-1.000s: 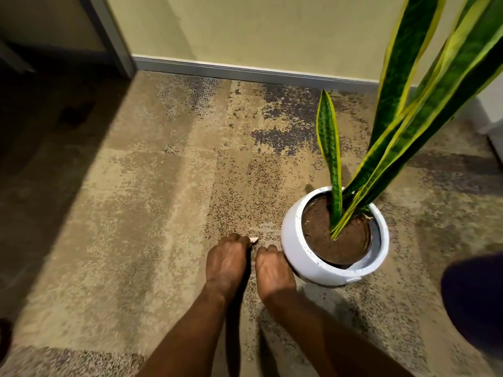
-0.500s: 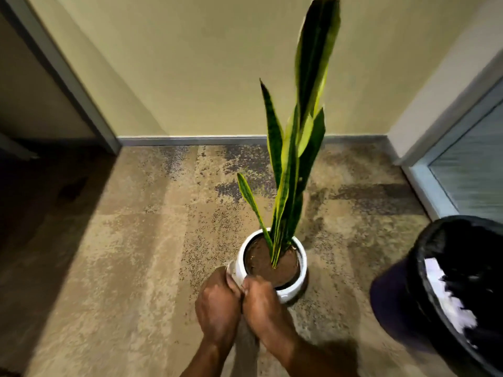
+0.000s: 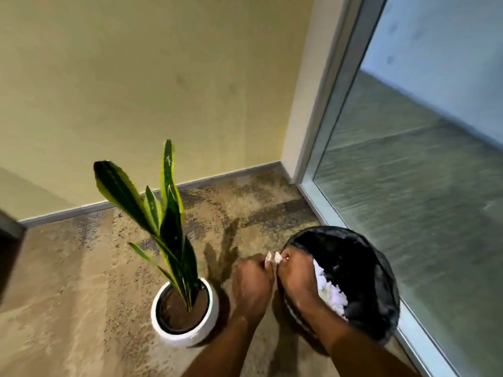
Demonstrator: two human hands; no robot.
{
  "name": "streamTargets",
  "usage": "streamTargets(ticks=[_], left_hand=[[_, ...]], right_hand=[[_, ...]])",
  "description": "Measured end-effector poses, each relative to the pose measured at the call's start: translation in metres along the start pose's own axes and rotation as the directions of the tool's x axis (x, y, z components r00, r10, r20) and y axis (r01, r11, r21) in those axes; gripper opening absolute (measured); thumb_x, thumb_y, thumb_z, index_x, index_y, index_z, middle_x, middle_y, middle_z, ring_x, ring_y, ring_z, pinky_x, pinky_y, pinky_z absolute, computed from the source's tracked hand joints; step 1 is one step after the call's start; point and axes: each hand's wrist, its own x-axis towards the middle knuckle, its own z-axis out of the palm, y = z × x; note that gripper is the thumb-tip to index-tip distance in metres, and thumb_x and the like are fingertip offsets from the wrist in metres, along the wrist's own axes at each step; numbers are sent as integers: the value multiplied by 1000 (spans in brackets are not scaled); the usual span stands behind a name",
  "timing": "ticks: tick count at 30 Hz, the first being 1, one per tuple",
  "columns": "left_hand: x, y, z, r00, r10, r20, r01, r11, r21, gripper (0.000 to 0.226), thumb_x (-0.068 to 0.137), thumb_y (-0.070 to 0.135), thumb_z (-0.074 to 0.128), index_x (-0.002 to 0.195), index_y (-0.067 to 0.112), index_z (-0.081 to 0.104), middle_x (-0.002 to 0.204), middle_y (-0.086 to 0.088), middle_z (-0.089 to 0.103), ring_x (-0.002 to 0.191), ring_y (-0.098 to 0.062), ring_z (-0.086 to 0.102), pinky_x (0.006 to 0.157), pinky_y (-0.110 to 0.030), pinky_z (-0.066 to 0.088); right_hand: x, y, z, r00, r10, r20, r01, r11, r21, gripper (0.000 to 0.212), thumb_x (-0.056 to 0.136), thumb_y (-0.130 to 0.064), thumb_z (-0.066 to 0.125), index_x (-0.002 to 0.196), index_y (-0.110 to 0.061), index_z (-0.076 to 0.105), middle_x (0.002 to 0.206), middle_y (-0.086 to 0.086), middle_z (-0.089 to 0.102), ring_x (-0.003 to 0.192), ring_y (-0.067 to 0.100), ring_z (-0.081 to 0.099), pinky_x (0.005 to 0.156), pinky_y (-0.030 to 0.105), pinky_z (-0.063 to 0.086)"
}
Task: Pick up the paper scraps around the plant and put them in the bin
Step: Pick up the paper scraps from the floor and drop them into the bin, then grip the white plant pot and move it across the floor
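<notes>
in the head view our left hand point(image 3: 253, 284) and right hand point(image 3: 298, 278) are both curled, side by side, pinching the scraps point(image 3: 273, 258) between them at the bin point(image 3: 364, 254) rim. half a second ago they were at the pot point(image 3: 187, 334); now the right hand is over the bin. the scraps are small, white and crumpled; more white paper point(image 3: 330, 293) lies inside the bin.

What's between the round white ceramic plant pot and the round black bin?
In the head view, the left hand fills that gap above the mottled carpet, holding small white paper scraps together with the right hand at the bin rim.
</notes>
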Motion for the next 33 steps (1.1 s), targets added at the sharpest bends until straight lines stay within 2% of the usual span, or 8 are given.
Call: streamTargets(ticks=[10, 13, 17, 22, 24, 26, 29, 33], left_hand=[[7, 71, 71, 980, 145, 138, -146, 989, -4, 28, 92, 43, 54, 90, 19, 69, 85, -5, 72, 83, -26, 67, 63, -31, 43], [9, 69, 78, 953, 215, 212, -213, 976, -36, 34, 97, 45, 48, 111, 21, 67, 101, -5, 72, 93, -26, 66, 70, -31, 44], [0, 52, 57, 964, 255, 78, -249, 966, -77, 29, 99, 34, 42, 106, 25, 69, 101, 3, 71, 89, -18, 64, 72, -30, 47], [-12, -29, 22, 990, -48, -132, 29, 990, -137, 18, 94, 18, 49, 85, 14, 65, 86, -8, 64, 83, -28, 58, 70, -36, 40], [-16, -75, 8, 951, -209, -228, 167, 967, -191, 13, 91, 11, 54, 87, 8, 66, 88, -13, 64, 87, -33, 58, 75, -39, 43], [-23, -126, -3, 893, -332, -303, 269, 935, -232, 8, 88, 7, 58, 89, 4, 65, 90, -17, 63, 89, -36, 58, 80, -43, 46], [-28, -195, -11, 842, -446, -302, 415, 895, -164, 24, 86, 6, 59, 108, -2, 61, 106, -25, 59, 102, -43, 55, 90, -51, 46], [-22, -266, -6, 833, -533, -149, 522, 846, -106, 42, 89, 7, 57, 126, -8, 48, 119, -29, 53, 112, -45, 50, 99, -48, 40]], right_hand=[[41, 94, -66, 993, 109, -47, -115, 985, -127, 17, 82, -11, 53, 92, -16, 67, 95, 11, 70, 92, 33, 66, 73, 35, 52], [43, 100, -64, 993, 114, -6, -114, 984, -136, 24, 81, -11, 54, 98, -18, 69, 103, 10, 68, 97, 32, 65, 77, 35, 52], [37, 81, -49, 989, -60, -132, 40, 989, -144, 12, 89, -14, 52, 94, -10, 62, 102, 13, 59, 91, 34, 60, 73, 38, 46], [16, 2, 8, 920, -313, -237, 339, 937, 80, 9, 87, -6, 55, 92, -6, 62, 94, 14, 59, 81, 33, 58, 70, 36, 45], [1, -23, 47, 941, -313, -128, 329, 936, 128, 19, 85, -8, 57, 102, -7, 65, 103, 14, 63, 92, 32, 60, 78, 34, 45], [-15, -39, 95, 966, -212, 145, 194, 972, 129, 36, 87, -15, 61, 122, -9, 61, 120, 13, 62, 111, 30, 57, 90, 31, 42], [-29, -39, 158, 882, -20, 472, -6, 998, 54, 55, 90, -25, 60, 142, -14, 45, 140, 11, 53, 128, 27, 50, 102, 29, 41], [-43, -32, 221, 819, 95, 566, -73, 995, -61, 61, 92, -25, 56, 149, -19, 35, 144, 11, 50, 130, 29, 49, 105, 33, 41]])
